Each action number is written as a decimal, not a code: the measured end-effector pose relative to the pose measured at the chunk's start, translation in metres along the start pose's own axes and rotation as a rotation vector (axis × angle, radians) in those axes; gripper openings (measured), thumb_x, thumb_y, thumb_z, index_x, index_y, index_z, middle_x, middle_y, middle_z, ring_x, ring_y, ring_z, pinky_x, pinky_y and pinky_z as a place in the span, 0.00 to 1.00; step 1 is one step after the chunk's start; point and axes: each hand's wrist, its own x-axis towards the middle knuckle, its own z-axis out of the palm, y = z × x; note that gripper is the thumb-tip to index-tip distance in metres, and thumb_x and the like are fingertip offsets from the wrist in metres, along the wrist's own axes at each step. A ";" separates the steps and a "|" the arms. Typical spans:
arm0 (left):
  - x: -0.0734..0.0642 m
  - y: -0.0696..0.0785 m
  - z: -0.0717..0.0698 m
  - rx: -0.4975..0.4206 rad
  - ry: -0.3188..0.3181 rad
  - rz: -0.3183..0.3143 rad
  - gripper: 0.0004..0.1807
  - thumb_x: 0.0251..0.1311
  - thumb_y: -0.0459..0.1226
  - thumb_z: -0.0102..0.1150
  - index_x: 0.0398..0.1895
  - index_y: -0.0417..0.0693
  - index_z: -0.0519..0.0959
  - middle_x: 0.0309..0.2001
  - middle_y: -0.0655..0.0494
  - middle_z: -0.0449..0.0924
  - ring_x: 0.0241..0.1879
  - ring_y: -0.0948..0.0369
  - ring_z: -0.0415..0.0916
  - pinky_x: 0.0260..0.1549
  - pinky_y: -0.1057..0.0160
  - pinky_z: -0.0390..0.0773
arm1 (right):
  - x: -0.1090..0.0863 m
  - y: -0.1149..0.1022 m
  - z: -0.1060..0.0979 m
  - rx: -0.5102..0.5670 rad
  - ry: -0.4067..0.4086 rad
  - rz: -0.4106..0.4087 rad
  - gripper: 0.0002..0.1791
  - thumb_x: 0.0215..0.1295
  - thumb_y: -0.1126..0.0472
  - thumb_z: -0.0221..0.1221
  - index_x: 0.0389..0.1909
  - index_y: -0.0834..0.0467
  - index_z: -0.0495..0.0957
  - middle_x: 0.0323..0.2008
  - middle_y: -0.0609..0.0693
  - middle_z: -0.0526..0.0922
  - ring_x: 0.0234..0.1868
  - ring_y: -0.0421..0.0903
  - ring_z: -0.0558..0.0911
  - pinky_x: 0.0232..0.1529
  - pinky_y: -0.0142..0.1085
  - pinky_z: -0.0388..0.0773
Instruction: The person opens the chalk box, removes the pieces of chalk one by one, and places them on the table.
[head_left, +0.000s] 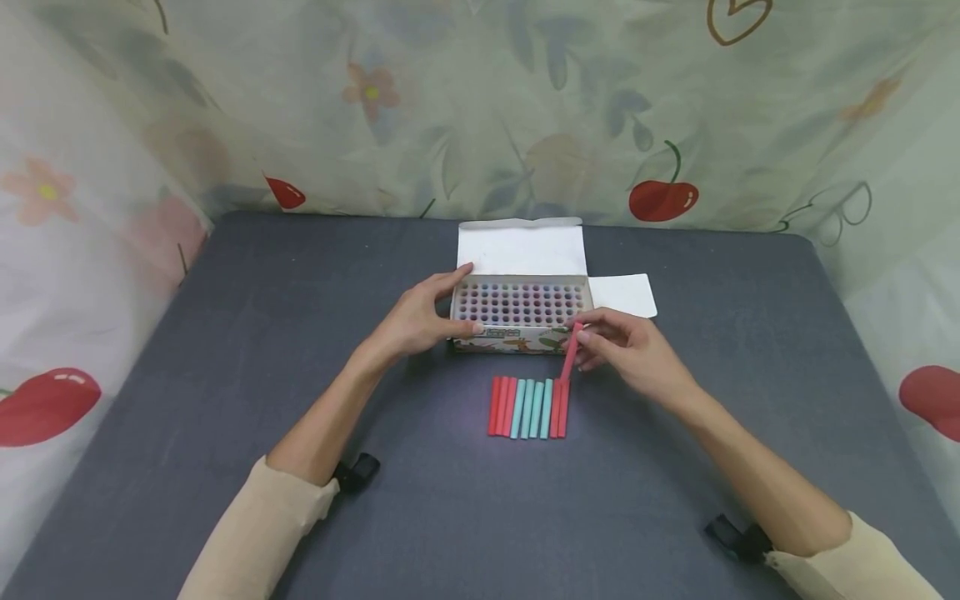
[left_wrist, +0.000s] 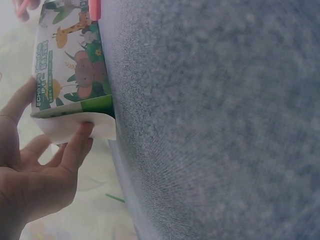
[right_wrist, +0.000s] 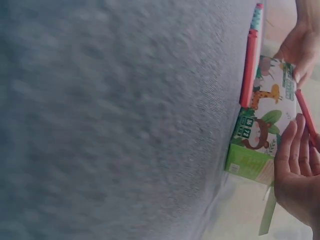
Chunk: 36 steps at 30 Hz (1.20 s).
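A white chalk box (head_left: 491, 344) with printed cartoon animals stands open at the table's middle, rows of round chalk ends showing inside. My left hand (head_left: 420, 312) grips its left end, thumb at the front edge and a finger toward the back corner. Between thumb and fingers, my right hand (head_left: 626, 346) pinches a red chalk stick (head_left: 571, 352), slanted just in front of the box's right corner. Its lower end overlaps the row on the table in the head view. That row holds red sticks (head_left: 494, 406) at left, teal sticks (head_left: 527, 410) in the middle and red sticks (head_left: 558, 410) at right.
The lid (head_left: 521, 250) is folded back behind the box, and a white side flap (head_left: 622, 294) sticks out to the right. A dark grey cloth (head_left: 420, 517) covers the table. Patterned curtains (head_left: 465, 108) hang behind and at both sides.
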 end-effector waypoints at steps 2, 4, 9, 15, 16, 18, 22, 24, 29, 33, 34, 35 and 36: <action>0.000 0.000 0.000 -0.002 0.001 0.000 0.50 0.54 0.45 0.74 0.78 0.63 0.56 0.73 0.48 0.60 0.70 0.52 0.60 0.66 0.44 0.60 | -0.002 0.002 0.000 0.000 0.021 0.007 0.18 0.71 0.61 0.61 0.57 0.65 0.77 0.42 0.60 0.85 0.37 0.49 0.85 0.41 0.45 0.83; -0.001 0.000 0.000 -0.001 0.002 0.002 0.50 0.54 0.45 0.74 0.79 0.63 0.56 0.73 0.48 0.60 0.70 0.52 0.60 0.66 0.44 0.60 | -0.005 0.005 -0.001 0.002 0.041 0.018 0.18 0.71 0.60 0.61 0.57 0.64 0.77 0.41 0.60 0.85 0.37 0.49 0.86 0.41 0.43 0.83; -0.001 0.001 0.000 0.000 0.003 0.004 0.50 0.54 0.45 0.74 0.78 0.63 0.56 0.73 0.48 0.61 0.69 0.52 0.61 0.66 0.44 0.61 | -0.011 0.010 -0.002 0.009 0.045 0.088 0.19 0.71 0.57 0.61 0.58 0.61 0.77 0.42 0.59 0.84 0.38 0.49 0.85 0.42 0.45 0.83; -0.001 0.002 0.001 0.009 0.004 0.004 0.50 0.55 0.46 0.74 0.78 0.64 0.56 0.73 0.49 0.60 0.69 0.52 0.60 0.65 0.44 0.61 | -0.017 0.014 -0.002 0.024 0.039 0.153 0.22 0.68 0.55 0.64 0.59 0.60 0.79 0.42 0.59 0.85 0.39 0.51 0.86 0.42 0.44 0.83; -0.001 0.002 0.001 0.010 0.004 0.003 0.50 0.55 0.46 0.74 0.78 0.64 0.56 0.73 0.49 0.60 0.69 0.52 0.59 0.65 0.44 0.61 | -0.018 0.015 -0.002 0.031 0.037 0.165 0.22 0.67 0.55 0.65 0.59 0.60 0.79 0.41 0.59 0.85 0.38 0.51 0.86 0.42 0.43 0.83; 0.000 0.002 0.001 0.012 0.001 0.003 0.50 0.55 0.46 0.74 0.78 0.64 0.56 0.74 0.49 0.60 0.69 0.52 0.59 0.65 0.44 0.61 | -0.019 0.017 -0.001 0.059 0.030 0.194 0.23 0.66 0.55 0.66 0.58 0.61 0.80 0.41 0.60 0.86 0.38 0.51 0.87 0.41 0.42 0.84; 0.000 0.001 0.002 0.011 -0.002 0.000 0.50 0.55 0.46 0.74 0.78 0.64 0.56 0.74 0.48 0.60 0.69 0.51 0.60 0.65 0.44 0.61 | -0.019 0.021 0.000 0.095 0.015 0.260 0.24 0.64 0.56 0.67 0.58 0.63 0.81 0.40 0.59 0.87 0.36 0.49 0.88 0.39 0.41 0.84; 0.000 0.001 0.002 0.008 0.000 0.000 0.50 0.55 0.45 0.74 0.78 0.63 0.56 0.73 0.48 0.60 0.68 0.51 0.60 0.65 0.44 0.61 | -0.019 0.023 -0.001 0.097 0.011 0.290 0.24 0.64 0.56 0.68 0.58 0.64 0.81 0.40 0.59 0.87 0.36 0.48 0.88 0.38 0.41 0.84; -0.001 0.002 0.002 0.009 0.000 0.003 0.50 0.55 0.45 0.74 0.79 0.63 0.56 0.74 0.48 0.59 0.69 0.51 0.59 0.65 0.44 0.61 | -0.018 0.029 -0.001 0.131 -0.018 0.330 0.24 0.63 0.59 0.68 0.57 0.67 0.80 0.42 0.60 0.87 0.35 0.47 0.88 0.38 0.42 0.84; -0.001 0.002 0.002 0.013 -0.002 0.002 0.50 0.55 0.45 0.74 0.78 0.64 0.56 0.74 0.49 0.59 0.70 0.51 0.59 0.65 0.44 0.62 | -0.017 0.035 0.000 0.173 -0.053 0.347 0.23 0.63 0.62 0.67 0.57 0.68 0.79 0.44 0.62 0.86 0.37 0.49 0.88 0.39 0.43 0.84; -0.001 0.002 0.001 0.015 -0.003 0.003 0.50 0.55 0.46 0.74 0.79 0.64 0.55 0.74 0.48 0.58 0.70 0.51 0.58 0.65 0.43 0.62 | -0.017 0.036 0.000 0.179 -0.059 0.352 0.23 0.63 0.62 0.67 0.57 0.68 0.79 0.44 0.62 0.86 0.37 0.49 0.88 0.39 0.43 0.84; -0.001 0.001 0.002 0.015 -0.003 0.003 0.50 0.55 0.46 0.74 0.79 0.64 0.55 0.74 0.48 0.58 0.70 0.50 0.58 0.65 0.43 0.62 | -0.016 0.037 0.000 0.182 -0.064 0.358 0.23 0.63 0.63 0.67 0.57 0.68 0.80 0.44 0.62 0.86 0.37 0.49 0.88 0.39 0.43 0.84; -0.001 0.001 0.002 0.014 -0.003 0.002 0.50 0.55 0.46 0.74 0.79 0.64 0.55 0.74 0.48 0.58 0.70 0.50 0.58 0.65 0.43 0.62 | -0.016 0.038 0.000 0.184 -0.068 0.365 0.22 0.63 0.63 0.67 0.56 0.68 0.80 0.44 0.62 0.86 0.37 0.48 0.88 0.39 0.43 0.84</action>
